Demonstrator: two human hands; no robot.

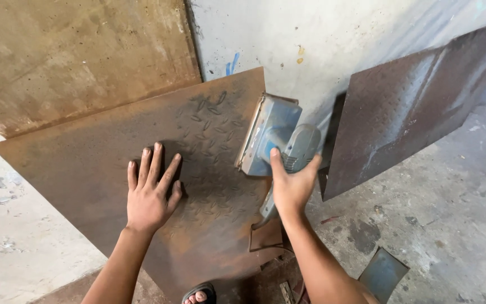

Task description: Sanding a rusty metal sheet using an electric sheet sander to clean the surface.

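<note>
Two hands are at work on one rusty brown steel tread plate, a big sheet with a raised diamond pattern that leans against the pale, stained wall. My left hand lies flat on it, palm down and fingers spread, grasping nothing, just pressing on the metal. A darker, cleaner patch of plate sits just above and to the right of those fingers.

My right hand is clenched around the grey handle of a blue-grey electric sander, thumb on one side of the grip and fingers wrapped over the other. The sander's flat rectangular base lies against the plate just beyond my knuckles, near the plate's upper right edge, and its body runs back under my palm toward my wrist.

Right of that hand, well apart from the first sheet, a second dark rusty tread plate leans against the same wall, its lower corner near my right thumb. Below my right forearm a small blue-grey metal offcut lies on the dusty concrete floor. Between my forearms, at the bottom edge, the toes of my foot in a dark sandal show. Behind the first plate, up and left of my left hand, a large brownish board stands against the wall.
</note>
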